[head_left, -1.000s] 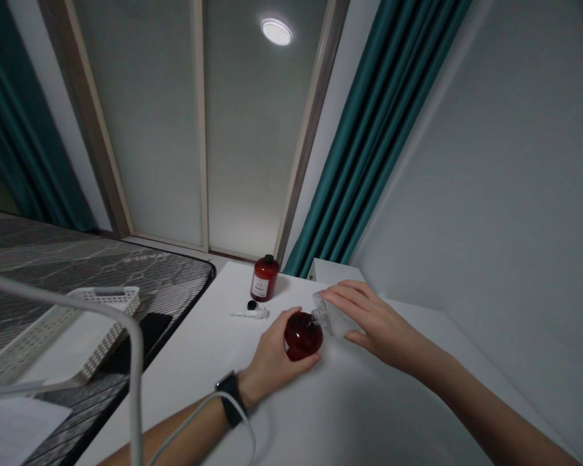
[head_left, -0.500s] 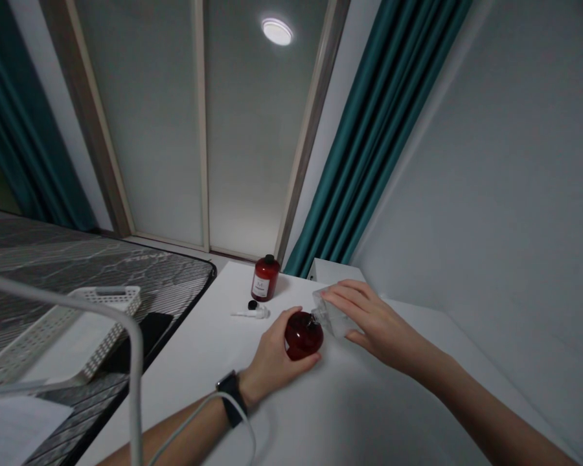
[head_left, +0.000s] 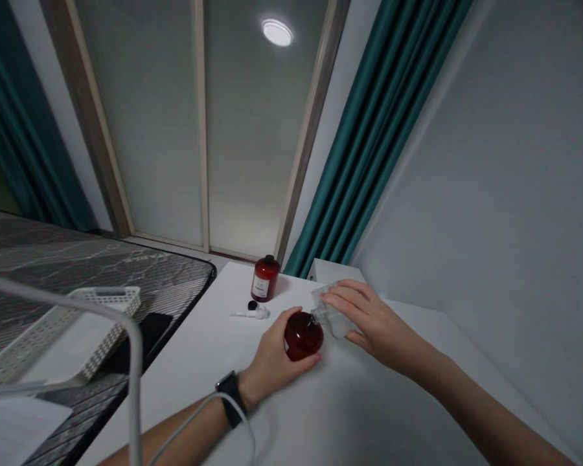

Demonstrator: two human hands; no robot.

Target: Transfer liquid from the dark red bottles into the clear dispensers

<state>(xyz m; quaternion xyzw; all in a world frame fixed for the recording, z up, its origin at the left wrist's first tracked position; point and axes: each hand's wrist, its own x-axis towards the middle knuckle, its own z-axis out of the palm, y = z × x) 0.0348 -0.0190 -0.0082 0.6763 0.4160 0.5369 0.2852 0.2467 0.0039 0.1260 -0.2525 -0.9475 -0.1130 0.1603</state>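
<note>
Listing, left to right, with the white table (head_left: 184,414) as reference. Left of the table: a sheet of white paper (head_left: 14,430); a bent white rod (head_left: 135,362) rising in front of the view; a grey patterned mattress (head_left: 87,272) alongside the table's edge, carrying a white perforated basket (head_left: 97,317) lying tilted and a flat black object (head_left: 148,330).

On the table, far end: a white pump head (head_left: 250,313) lying on its side, a black cap (head_left: 251,305) just beside it, and a tall red bottle (head_left: 265,278) standing upright. The bottle's white label (head_left: 259,286) shows print too small to read; no brand is legible anywhere.

Near the table's middle: the left hand (head_left: 276,349), wearing a black watch (head_left: 230,398), curls part-closed around a round red bottle (head_left: 304,335), which sits low by the table top. The right hand (head_left: 376,317), fingers extended and gently bent, has hold of a clear bottle (head_left: 333,314) tilted toward it, the clear neck touching the red bottle's top.

Beyond the table's far right corner: a white box (head_left: 330,270) and a teal curtain (head_left: 369,149).

Compared with the earlier frame, hands and bottles sit almost exactly alike.
</note>
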